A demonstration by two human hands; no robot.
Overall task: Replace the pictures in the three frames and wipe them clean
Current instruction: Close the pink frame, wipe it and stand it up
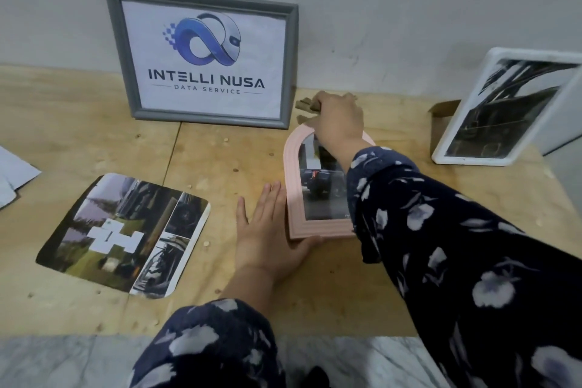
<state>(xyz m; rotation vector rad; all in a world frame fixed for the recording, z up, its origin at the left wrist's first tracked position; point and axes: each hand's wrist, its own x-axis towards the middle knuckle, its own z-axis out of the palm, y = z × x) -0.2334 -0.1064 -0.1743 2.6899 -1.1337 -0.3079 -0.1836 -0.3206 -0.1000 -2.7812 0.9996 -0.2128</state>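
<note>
A pink arched frame (294, 198) lies flat on the wooden board, a car picture under its glass. My left hand (271, 230) lies flat against its left side and bottom corner, fingers straight. My right hand (340, 118) reaches over the frame's arched top and grips a brownish cloth (307, 105) just beyond it. A grey frame (201, 57) with a logo print leans on the wall at the back. A white frame (504, 110) with a dark picture leans at the right. A loose photo collage print (126, 236) lies at the left.
White papers (12, 173) poke in at the left edge. A small cardboard box (441, 116) stands behind the white frame. The wooden board (220, 161) ends at a marble floor (63, 362) in front. The wall is close behind.
</note>
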